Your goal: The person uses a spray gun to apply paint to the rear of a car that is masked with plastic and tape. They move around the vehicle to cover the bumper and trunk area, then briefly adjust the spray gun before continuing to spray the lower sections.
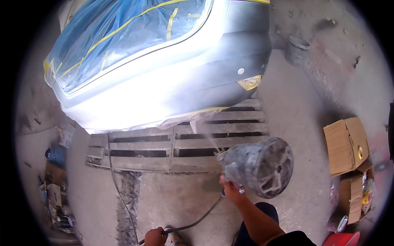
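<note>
My right hand is closed round the handle of a spray gun whose large grey, paint-crusted cup hides most of the gun. A pale mist leaves its nozzle toward the car bumper ahead. Fresh white covers the bumper's left and middle, fading to grey at the right end. Yellow tape and blue plastic film mask the area above it, and a lamp opening is taped over. Low at the front, my left hand grips the dark air hose that runs up to the gun.
Slatted floor grating lies under the bumper. The hose crosses the concrete at left. Cardboard boxes and a red container stand at right, a grey bucket farther back. Cans and boxes line the left side.
</note>
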The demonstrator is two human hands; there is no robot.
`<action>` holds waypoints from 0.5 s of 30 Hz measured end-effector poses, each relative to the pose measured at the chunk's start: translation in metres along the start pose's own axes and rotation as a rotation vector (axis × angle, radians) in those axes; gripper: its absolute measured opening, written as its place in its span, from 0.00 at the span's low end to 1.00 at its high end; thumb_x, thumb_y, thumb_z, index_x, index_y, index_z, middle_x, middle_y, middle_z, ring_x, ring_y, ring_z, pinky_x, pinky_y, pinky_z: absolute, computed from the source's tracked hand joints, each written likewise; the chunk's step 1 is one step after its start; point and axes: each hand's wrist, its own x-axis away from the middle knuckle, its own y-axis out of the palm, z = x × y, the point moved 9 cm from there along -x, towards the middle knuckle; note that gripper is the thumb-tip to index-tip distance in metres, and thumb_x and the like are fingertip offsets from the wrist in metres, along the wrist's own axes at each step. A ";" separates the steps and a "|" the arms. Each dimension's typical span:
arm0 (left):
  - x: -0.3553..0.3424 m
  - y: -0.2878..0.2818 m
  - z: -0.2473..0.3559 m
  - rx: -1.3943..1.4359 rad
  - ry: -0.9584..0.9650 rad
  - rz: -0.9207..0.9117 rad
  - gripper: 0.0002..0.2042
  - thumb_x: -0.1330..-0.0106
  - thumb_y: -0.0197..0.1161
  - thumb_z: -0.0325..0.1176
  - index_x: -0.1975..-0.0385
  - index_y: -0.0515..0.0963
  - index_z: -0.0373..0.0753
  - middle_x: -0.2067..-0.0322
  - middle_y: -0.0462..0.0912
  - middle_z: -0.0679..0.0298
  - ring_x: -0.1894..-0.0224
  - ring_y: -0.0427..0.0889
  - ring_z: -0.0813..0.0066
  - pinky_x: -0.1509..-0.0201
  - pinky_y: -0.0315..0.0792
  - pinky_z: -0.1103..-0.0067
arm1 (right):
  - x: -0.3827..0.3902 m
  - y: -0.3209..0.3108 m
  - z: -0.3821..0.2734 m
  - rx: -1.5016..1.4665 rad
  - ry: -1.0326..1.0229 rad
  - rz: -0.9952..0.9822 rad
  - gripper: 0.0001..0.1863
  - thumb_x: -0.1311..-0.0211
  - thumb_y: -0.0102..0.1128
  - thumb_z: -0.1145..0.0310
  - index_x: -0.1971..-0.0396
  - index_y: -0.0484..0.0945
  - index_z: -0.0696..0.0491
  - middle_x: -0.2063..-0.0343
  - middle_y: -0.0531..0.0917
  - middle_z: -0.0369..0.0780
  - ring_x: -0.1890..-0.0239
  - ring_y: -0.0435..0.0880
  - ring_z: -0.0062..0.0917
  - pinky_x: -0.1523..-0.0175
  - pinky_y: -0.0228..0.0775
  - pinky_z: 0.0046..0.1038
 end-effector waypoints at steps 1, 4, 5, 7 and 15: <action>0.003 0.007 -0.001 -0.027 -0.014 -0.036 0.13 0.48 0.61 0.44 0.72 0.79 0.40 0.74 0.80 0.52 0.68 0.79 0.52 0.62 0.72 0.63 | 0.002 0.007 -0.023 -0.094 -0.086 -0.080 0.14 0.41 0.58 0.64 0.57 0.76 0.54 0.72 0.81 0.34 0.69 0.79 0.23 0.62 0.70 0.23; 0.008 0.034 -0.008 -0.052 -0.036 -0.166 0.14 0.47 0.60 0.45 0.70 0.79 0.41 0.73 0.81 0.53 0.66 0.79 0.52 0.60 0.72 0.63 | 0.001 0.002 -0.027 -0.023 -0.126 -0.039 0.15 0.42 0.59 0.64 0.57 0.75 0.54 0.72 0.81 0.35 0.69 0.79 0.23 0.62 0.71 0.24; 0.008 0.044 -0.009 -0.051 -0.038 -0.213 0.14 0.47 0.60 0.46 0.70 0.79 0.42 0.73 0.81 0.53 0.66 0.79 0.52 0.60 0.72 0.63 | 0.001 -0.002 -0.028 0.002 -0.140 -0.025 0.15 0.43 0.60 0.64 0.57 0.74 0.55 0.72 0.81 0.36 0.69 0.80 0.23 0.62 0.71 0.24; 0.010 0.048 -0.006 -0.032 -0.017 -0.204 0.14 0.47 0.59 0.45 0.69 0.79 0.41 0.72 0.81 0.53 0.65 0.79 0.52 0.60 0.72 0.63 | 0.003 0.000 -0.029 0.037 -0.162 -0.002 0.16 0.43 0.60 0.65 0.57 0.74 0.55 0.71 0.82 0.37 0.68 0.80 0.24 0.61 0.71 0.25; 0.017 0.046 0.025 -0.060 0.034 -0.188 0.13 0.45 0.57 0.43 0.68 0.78 0.41 0.71 0.81 0.52 0.65 0.79 0.52 0.59 0.72 0.63 | 0.010 -0.082 0.086 -0.516 0.576 0.455 0.16 0.42 0.59 0.69 0.55 0.70 0.57 0.70 0.78 0.37 0.75 0.78 0.18 0.69 0.71 0.21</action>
